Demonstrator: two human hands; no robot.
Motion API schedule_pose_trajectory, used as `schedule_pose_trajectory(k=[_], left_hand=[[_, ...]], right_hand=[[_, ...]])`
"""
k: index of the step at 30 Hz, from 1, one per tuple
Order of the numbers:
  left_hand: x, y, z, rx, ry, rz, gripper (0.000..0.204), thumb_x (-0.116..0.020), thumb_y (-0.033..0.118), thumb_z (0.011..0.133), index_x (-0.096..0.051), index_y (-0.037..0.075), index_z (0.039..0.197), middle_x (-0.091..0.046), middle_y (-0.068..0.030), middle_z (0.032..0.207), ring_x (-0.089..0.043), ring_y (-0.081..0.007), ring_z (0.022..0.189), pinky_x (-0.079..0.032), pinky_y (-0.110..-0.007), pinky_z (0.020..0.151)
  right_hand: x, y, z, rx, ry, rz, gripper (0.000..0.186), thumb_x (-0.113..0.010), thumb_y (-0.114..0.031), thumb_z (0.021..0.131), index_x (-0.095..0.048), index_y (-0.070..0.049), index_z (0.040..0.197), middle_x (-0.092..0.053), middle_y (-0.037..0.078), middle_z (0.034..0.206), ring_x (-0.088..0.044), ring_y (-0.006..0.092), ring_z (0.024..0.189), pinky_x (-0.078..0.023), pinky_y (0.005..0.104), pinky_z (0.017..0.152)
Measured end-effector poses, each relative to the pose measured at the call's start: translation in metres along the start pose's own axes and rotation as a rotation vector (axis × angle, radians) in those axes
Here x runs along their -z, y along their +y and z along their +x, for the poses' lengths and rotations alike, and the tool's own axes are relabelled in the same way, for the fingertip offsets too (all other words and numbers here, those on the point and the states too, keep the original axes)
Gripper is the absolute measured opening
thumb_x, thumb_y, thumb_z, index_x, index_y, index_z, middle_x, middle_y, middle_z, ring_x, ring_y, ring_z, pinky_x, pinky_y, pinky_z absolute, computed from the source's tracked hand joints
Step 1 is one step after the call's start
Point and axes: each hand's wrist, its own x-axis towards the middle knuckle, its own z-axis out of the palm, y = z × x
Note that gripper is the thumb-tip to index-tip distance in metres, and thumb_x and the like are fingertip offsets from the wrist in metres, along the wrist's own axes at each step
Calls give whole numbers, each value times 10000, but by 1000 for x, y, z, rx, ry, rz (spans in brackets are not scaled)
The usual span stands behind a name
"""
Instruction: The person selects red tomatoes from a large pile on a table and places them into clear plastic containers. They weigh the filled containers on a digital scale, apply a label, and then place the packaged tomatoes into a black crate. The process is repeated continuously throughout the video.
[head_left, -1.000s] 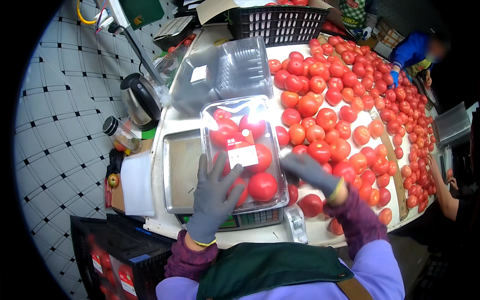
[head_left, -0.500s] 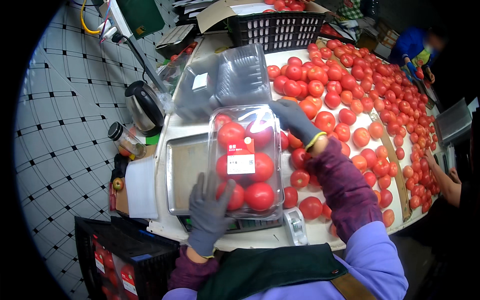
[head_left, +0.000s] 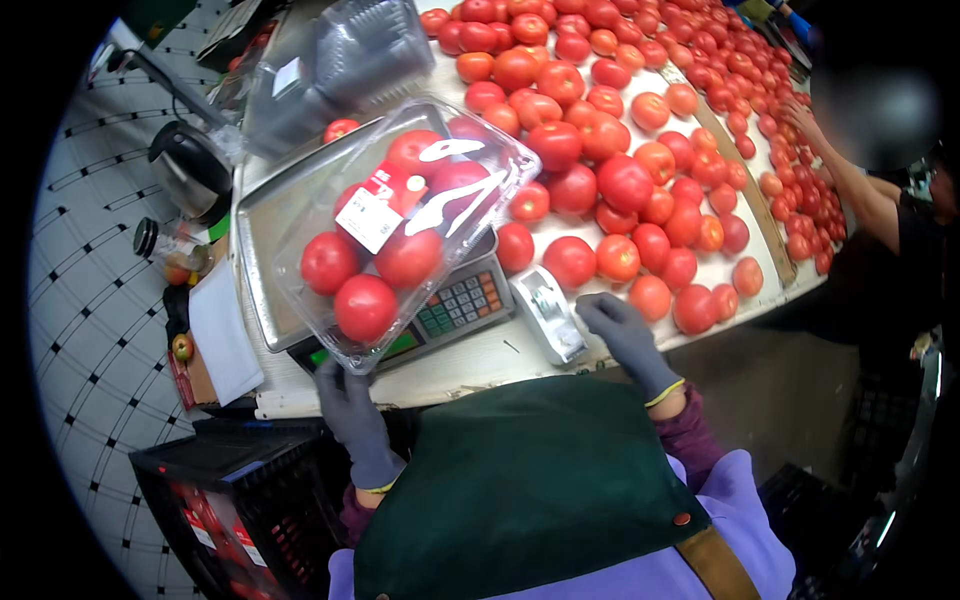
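Note:
A clear plastic box of tomatoes with a red and white label sits tilted over the steel pan of a weighing scale. My gloved left hand grips its near corner, with the fingers partly hidden at the rim. By the table's front edge, my gloved right hand is beside a small white tape dispenser. Its fingers are drawn together near the dispenser, and anything between them is too small to see.
Loose tomatoes cover the table to the right, split by a cardboard strip. Empty clear trays are stacked at the back left. A kettle and a jar stand left. A black crate holds packed tomatoes. Another person's arm reaches in at right.
My right hand has left the far end of the box and come back beside the tape dispenser. The box now sits turned and tilted, my left hand at its near corner. The view has shifted.

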Motion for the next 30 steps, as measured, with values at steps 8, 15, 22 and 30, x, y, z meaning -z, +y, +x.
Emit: schedule_pose_trajectory(k=[8,15,22,30], left_hand=[[-48,7,-34,431,-733,-193,227,-610,124,895,-595,-6,1080,-603,-29,846,-574,-90,796,-459,-208,698],[-116,2,-55,824,-1263,-200,286,-616,251,909,-593,19,1073,-616,-49,920,-586,-95,775,-477,-213,696],[-180,-5,-101,1024,-1199,-372,330,-514,320,953,-570,20,1078,-574,-15,925,-554,-81,786,-463,-186,663],[-182,-13,-100,1031,-1187,-278,290,-439,223,969,-618,-2,926,-612,-47,823,-568,-99,754,-467,-213,711]], right_hand=[[-19,1,-8,-156,-126,0,372,-607,-275,848,-619,-5,1104,-625,79,925,-574,148,855,-454,290,801],[28,29,-124,-140,23,-75,258,-612,-228,870,-616,5,981,-623,68,890,-575,125,825,-462,283,754],[60,85,-196,-378,80,-330,258,-622,-240,852,-588,11,799,-616,144,718,-595,215,692,-457,331,660],[63,138,-186,-231,220,-322,335,-664,-269,804,-534,28,719,-500,152,618,-475,198,576,-393,370,558]])
